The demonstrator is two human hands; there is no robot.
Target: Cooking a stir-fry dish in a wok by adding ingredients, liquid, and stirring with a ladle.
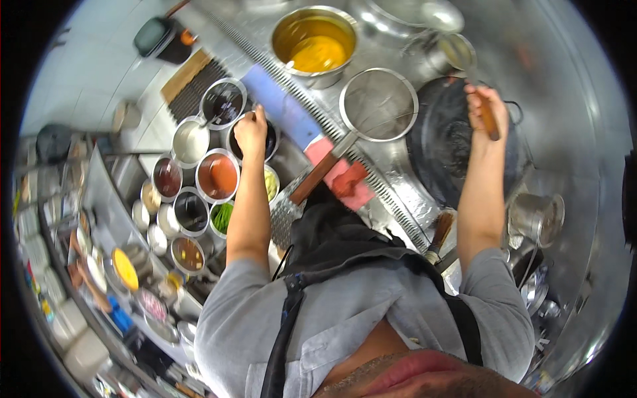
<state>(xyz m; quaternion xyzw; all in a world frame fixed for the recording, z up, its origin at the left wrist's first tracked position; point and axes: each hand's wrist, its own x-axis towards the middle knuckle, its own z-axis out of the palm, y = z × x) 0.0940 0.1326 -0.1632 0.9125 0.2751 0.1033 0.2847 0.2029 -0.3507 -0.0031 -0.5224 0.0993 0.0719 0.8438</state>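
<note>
My right hand (pixel 488 109) is closed round the wooden handle of a ladle (pixel 490 121), above a blackened wok (pixel 434 142). The ladle's metal shaft runs away toward a small round metal vessel (pixel 456 52), and its far end is blurred. My left hand (pixel 251 132) is closed over a pot of dark liquid (pixel 271 140) among the sauce containers; what its fingers hold, if anything, I cannot make out. Next to it stand another pot of dark sauce (pixel 224 103), a bowl of white stuff (pixel 191 142) and a pot of orange-red sauce (pixel 217 175).
A round mesh strainer (pixel 378 103) with a wooden handle lies between my arms. Beyond it stands a pot of yellow liquid (pixel 315 53). A blue cloth (pixel 282 106) and a red cloth (pixel 348 180) lie along the slotted drain. A brush (pixel 440 232) sits near the wok.
</note>
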